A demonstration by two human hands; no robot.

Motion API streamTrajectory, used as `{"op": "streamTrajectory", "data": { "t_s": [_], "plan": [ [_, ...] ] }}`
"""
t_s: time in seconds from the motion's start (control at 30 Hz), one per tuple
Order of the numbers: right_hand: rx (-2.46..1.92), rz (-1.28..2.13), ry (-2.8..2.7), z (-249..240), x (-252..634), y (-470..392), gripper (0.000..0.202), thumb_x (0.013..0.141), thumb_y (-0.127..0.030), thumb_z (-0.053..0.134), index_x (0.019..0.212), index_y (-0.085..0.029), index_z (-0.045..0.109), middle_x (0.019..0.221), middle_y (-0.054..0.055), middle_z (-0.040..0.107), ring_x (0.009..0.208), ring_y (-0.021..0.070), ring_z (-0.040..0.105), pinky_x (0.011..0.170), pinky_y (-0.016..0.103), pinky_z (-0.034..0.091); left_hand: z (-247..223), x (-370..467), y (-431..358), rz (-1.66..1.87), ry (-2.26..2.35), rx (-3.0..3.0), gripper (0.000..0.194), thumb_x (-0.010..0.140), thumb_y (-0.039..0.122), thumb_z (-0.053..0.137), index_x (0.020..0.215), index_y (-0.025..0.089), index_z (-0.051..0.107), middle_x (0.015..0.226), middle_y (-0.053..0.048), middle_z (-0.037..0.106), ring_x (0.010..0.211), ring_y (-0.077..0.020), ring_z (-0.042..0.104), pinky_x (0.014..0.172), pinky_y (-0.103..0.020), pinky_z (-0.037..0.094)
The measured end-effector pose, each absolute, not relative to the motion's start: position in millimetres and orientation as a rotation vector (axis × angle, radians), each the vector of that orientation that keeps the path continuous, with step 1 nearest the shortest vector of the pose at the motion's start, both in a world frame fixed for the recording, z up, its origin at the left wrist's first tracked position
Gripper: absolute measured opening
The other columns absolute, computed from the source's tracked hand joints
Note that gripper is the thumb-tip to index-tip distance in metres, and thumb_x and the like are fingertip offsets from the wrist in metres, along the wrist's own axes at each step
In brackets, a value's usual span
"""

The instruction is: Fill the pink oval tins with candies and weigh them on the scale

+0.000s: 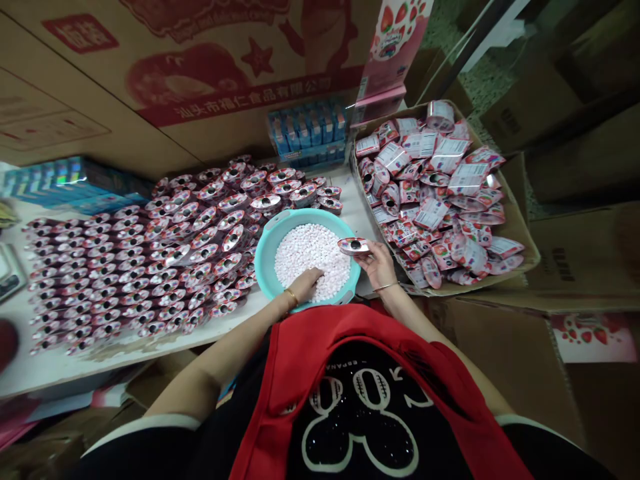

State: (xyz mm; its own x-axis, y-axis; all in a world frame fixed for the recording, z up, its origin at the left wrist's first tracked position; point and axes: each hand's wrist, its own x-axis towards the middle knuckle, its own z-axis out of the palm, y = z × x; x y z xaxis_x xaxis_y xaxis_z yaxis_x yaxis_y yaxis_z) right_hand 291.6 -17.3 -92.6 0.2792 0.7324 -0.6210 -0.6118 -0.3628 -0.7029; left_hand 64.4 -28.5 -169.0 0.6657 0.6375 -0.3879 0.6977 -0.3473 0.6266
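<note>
A turquoise basin (pixel 267 261) full of small, pale pink-white candies (pixel 311 250) stands in front of me. My left hand (pixel 304 285) reaches over its near rim, fingers drawn together against the candies; whatever lies between the fingertips is hidden. At the basin's right edge, my right hand (pixel 379 267) grips a small oval packet (pixel 353 246), pink with a strawberry print. Its top faces up and shows a dark round hole in the middle.
Rows of similar oval packets (pixel 150 267) crowd the white table (pixel 190 343) on the left. A carton (pixel 523 257) heaped with loose packets (pixel 433 193) sits at right. Blue boxes (pixel 307 137) and a large printed carton (pixel 210 60) stand behind.
</note>
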Motion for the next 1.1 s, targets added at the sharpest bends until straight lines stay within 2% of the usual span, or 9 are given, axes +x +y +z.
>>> {"op": "streamTrajectory", "data": {
  "t_s": [0.13, 0.23, 0.3, 0.47, 0.6, 0.73, 0.83, 0.97, 1.1],
  "plan": [
    [-1.304, 1.460, -0.111, -89.3, 295.8, -19.5, 0.031, 0.064, -0.037, 0.076, 0.078, -0.024, 0.052, 0.078, -0.005, 0.065, 0.070, 0.0130, 0.063, 0.074, 0.034, 0.055, -152.7, 56.2, -25.8, -0.002, 0.974, 1.992, 0.035, 0.081, 0.011, 0.046, 0.115, 0.015, 0.048, 0.106, -0.007, 0.058, 0.091, -0.0151, 0.054, 0.084, -0.028, 0.046],
    [-1.310, 1.438, -0.135, -88.0, 293.0, -21.4, 0.031, 0.063, -0.035, 0.077, 0.080, -0.024, 0.054, 0.080, -0.005, 0.065, 0.072, 0.0119, 0.062, 0.074, 0.031, 0.054, -123.5, 39.7, -16.8, 0.134, 0.944, 1.932, 0.028, 0.087, 0.023, 0.047, 0.114, 0.015, 0.048, 0.103, -0.008, 0.057, 0.088, -0.0156, 0.054, 0.081, -0.028, 0.045],
    [-1.331, 1.397, -0.172, -89.1, 287.2, -22.1, 0.033, 0.061, -0.035, 0.078, 0.081, -0.023, 0.055, 0.083, -0.004, 0.064, 0.076, 0.0123, 0.061, 0.072, 0.028, 0.053, -98.8, 28.1, -7.7, 0.177, 0.945, 1.933, 0.028, 0.089, 0.026, 0.045, 0.115, 0.015, 0.048, 0.099, -0.007, 0.057, 0.084, -0.0152, 0.053, 0.079, -0.028, 0.045],
    [-1.393, 1.342, -0.329, -95.7, 265.0, -22.7, 0.039, 0.057, -0.036, 0.080, 0.085, -0.022, 0.057, 0.080, -0.005, 0.059, 0.076, 0.0117, 0.058, 0.072, 0.026, 0.050, -41.0, 19.4, 19.3, 0.062, 1.005, 2.117, 0.028, 0.087, 0.020, 0.044, 0.113, 0.016, 0.049, 0.098, -0.007, 0.055, 0.087, -0.0167, 0.052, 0.081, -0.029, 0.045],
    [-1.414, 1.352, -0.442, -99.8, 249.4, -23.9, 0.040, 0.056, -0.037, 0.080, 0.086, -0.022, 0.058, 0.074, -0.006, 0.055, 0.070, 0.0106, 0.055, 0.074, 0.027, 0.049, -9.5, 39.7, 31.2, -0.248, 1.085, 2.291, 0.023, 0.085, 0.012, 0.042, 0.104, 0.015, 0.054, 0.096, -0.009, 0.056, 0.091, -0.0194, 0.054, 0.083, -0.032, 0.044],
    [-1.394, 1.405, -0.446, -102.9, 241.8, -24.3, 0.041, 0.055, -0.036, 0.081, 0.085, -0.022, 0.058, 0.075, -0.006, 0.056, 0.069, 0.0102, 0.056, 0.072, 0.025, 0.048, 13.7, 73.1, 27.0, -0.528, 1.224, 2.406, 0.028, 0.088, 0.009, 0.038, 0.112, 0.012, 0.050, 0.094, -0.011, 0.058, 0.091, -0.0216, 0.057, 0.079, -0.033, 0.045],
    [-1.386, 1.454, -0.351, -103.9, 241.6, -23.6, 0.041, 0.054, -0.038, 0.081, 0.084, -0.022, 0.057, 0.077, -0.006, 0.057, 0.070, 0.0108, 0.057, 0.068, 0.025, 0.048, 27.6, 93.4, 19.2, -0.538, 1.280, 2.459, 0.032, 0.092, 0.012, 0.032, 0.120, 0.010, 0.047, 0.092, -0.013, 0.059, 0.091, -0.0244, 0.057, 0.075, -0.034, 0.046],
    [-1.333, 1.539, -0.189, -101.5, 246.1, -23.2, 0.038, 0.056, -0.035, 0.080, 0.083, -0.023, 0.057, 0.080, -0.005, 0.061, 0.074, 0.0103, 0.058, 0.070, 0.024, 0.048, 41.6, 91.2, 16.9, -0.473, 1.271, 2.492, 0.032, 0.091, 0.010, 0.032, 0.117, 0.012, 0.050, 0.091, -0.013, 0.059, 0.091, -0.0240, 0.055, 0.076, -0.034, 0.046],
    [-1.257, 1.627, -0.086, -95.3, 250.9, -24.2, 0.035, 0.057, -0.034, 0.080, 0.082, -0.023, 0.057, 0.081, -0.005, 0.065, 0.073, 0.0105, 0.060, 0.071, 0.026, 0.050, 26.5, 51.5, 25.8, -0.348, 1.356, 2.480, 0.031, 0.088, 0.011, 0.038, 0.115, 0.017, 0.051, 0.101, -0.010, 0.059, 0.093, -0.0215, 0.054, 0.079, -0.032, 0.045]
  ]
}}
